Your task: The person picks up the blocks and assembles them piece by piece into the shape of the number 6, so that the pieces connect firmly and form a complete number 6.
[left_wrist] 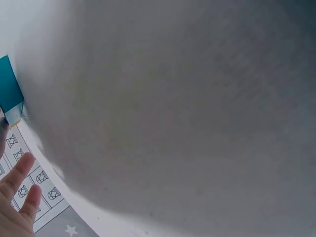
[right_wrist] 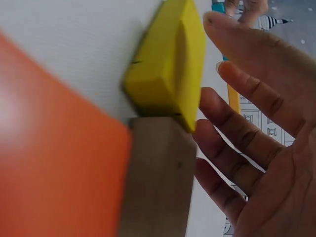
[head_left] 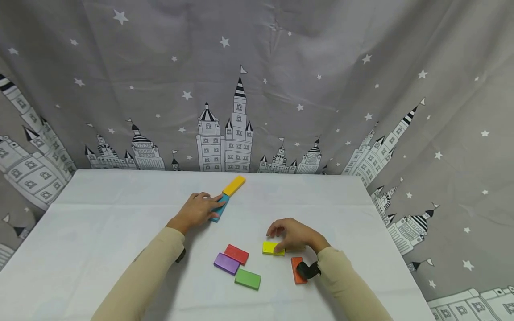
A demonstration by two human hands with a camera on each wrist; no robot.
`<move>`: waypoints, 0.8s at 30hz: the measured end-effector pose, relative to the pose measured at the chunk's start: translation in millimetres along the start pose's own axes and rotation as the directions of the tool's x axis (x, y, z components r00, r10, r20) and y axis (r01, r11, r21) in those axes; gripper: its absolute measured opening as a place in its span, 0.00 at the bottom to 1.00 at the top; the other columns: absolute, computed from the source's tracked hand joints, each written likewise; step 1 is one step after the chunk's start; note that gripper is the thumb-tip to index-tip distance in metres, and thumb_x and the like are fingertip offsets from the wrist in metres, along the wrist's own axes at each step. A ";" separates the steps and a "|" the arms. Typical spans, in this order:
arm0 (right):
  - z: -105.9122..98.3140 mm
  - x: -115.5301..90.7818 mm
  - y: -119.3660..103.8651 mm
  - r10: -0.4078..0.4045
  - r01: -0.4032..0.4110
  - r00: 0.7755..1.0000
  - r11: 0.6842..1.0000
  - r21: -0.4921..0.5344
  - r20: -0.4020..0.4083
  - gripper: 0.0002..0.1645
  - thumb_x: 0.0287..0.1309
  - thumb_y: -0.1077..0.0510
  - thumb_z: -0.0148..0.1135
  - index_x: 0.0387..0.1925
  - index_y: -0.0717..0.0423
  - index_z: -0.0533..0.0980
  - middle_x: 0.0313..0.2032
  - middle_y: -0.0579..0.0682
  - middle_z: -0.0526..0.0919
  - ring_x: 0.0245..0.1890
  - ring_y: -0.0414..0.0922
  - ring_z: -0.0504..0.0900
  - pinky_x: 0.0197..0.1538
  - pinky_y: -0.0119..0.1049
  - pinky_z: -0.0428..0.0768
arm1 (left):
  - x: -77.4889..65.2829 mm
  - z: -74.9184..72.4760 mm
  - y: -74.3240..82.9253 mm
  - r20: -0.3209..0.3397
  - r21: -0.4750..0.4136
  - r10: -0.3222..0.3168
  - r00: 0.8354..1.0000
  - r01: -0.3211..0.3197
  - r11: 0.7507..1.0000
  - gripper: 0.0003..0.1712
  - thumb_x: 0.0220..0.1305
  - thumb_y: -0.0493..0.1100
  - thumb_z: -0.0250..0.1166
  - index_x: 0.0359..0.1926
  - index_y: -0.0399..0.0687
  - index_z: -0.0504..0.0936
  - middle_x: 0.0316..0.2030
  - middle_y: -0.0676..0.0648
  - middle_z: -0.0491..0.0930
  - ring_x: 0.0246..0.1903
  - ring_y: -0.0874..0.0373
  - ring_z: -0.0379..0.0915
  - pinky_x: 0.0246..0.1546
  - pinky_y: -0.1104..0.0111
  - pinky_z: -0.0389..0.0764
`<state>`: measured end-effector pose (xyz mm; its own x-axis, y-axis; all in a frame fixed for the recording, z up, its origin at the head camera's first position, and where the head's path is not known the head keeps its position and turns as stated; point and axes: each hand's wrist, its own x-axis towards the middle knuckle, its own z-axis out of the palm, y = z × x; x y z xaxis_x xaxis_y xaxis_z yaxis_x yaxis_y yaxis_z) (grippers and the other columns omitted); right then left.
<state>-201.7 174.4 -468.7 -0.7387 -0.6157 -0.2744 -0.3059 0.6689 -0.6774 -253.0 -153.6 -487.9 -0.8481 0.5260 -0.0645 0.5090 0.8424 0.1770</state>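
Note:
My left hand (head_left: 196, 210) pinches a blue block (head_left: 219, 209) between thumb and fingers as it lies on the table. The far end of that block meets an amber-yellow block (head_left: 234, 185), in one slanting line. In the left wrist view, only part of the blue block (left_wrist: 10, 86) shows at the left edge, beside spread fingers. Over a bright yellow block (head_left: 270, 248), my right hand (head_left: 295, 234) hovers with loosely bent fingers. From the right wrist, a plain wood block (right_wrist: 158, 173) appears beside the yellow one; the hand hides it in the head view.
Red (head_left: 236, 254), purple (head_left: 226, 263) and green (head_left: 247, 279) blocks lie grouped at the front middle of the white table (head_left: 100, 232). An orange block (head_left: 296, 271) sits under the right wrist, partly covered by a dark band (head_left: 308, 270). A grey castle-print curtain (head_left: 160, 53) hangs behind.

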 end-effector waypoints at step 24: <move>14.0 2.6 0.1 0.033 -0.035 0.997 0.999 -0.027 -0.074 0.18 0.44 0.61 0.77 0.39 0.51 0.81 0.36 0.39 0.81 0.38 0.39 0.77 0.47 0.35 0.79 | 3.5 -5.9 2.1 0.045 -0.054 -0.035 0.998 0.037 0.998 0.31 0.60 0.53 0.66 0.65 0.56 0.73 0.68 0.49 0.65 0.60 0.43 0.66 0.61 0.44 0.63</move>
<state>-195.2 167.0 -478.9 -0.7908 -0.5608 -0.2451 -0.2959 0.7009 -0.6490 -255.8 -150.7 -482.0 -0.8577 0.5011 -0.1148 0.4685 0.8538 0.2269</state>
